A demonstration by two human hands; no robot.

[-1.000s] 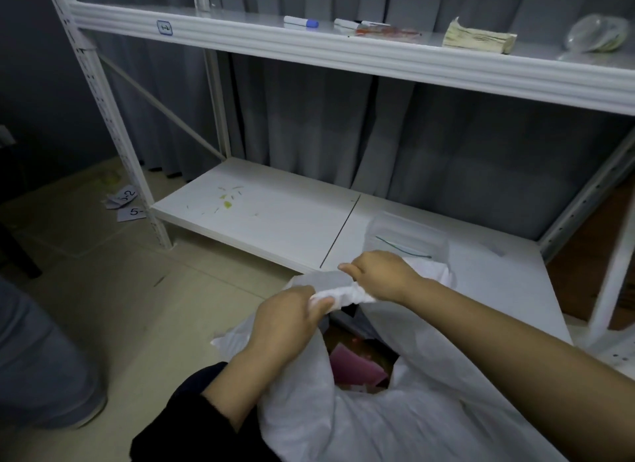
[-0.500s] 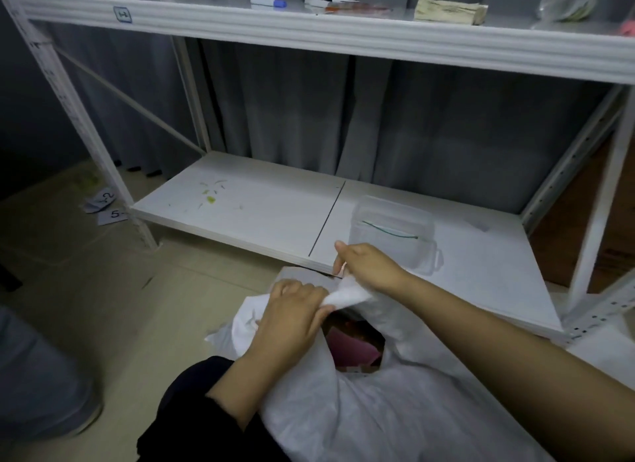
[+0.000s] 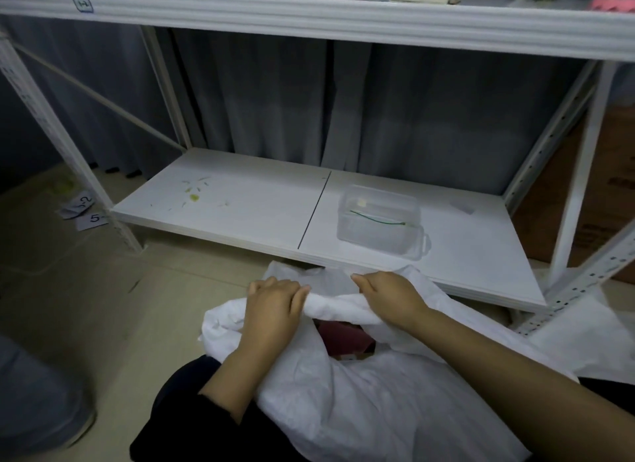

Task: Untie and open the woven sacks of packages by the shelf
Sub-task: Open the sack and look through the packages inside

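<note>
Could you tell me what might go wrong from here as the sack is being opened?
Both the left hand and right hand grip the sack rim; a hard pull may tear the weave. The mouth is already open over a pink package, so tilting the sack might spill its contents.

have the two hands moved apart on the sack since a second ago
Yes. The left hand and right hand now grip the sack's rim farther apart, a span of bunched fabric between them; earlier they almost touched, judged against that rim.
</note>
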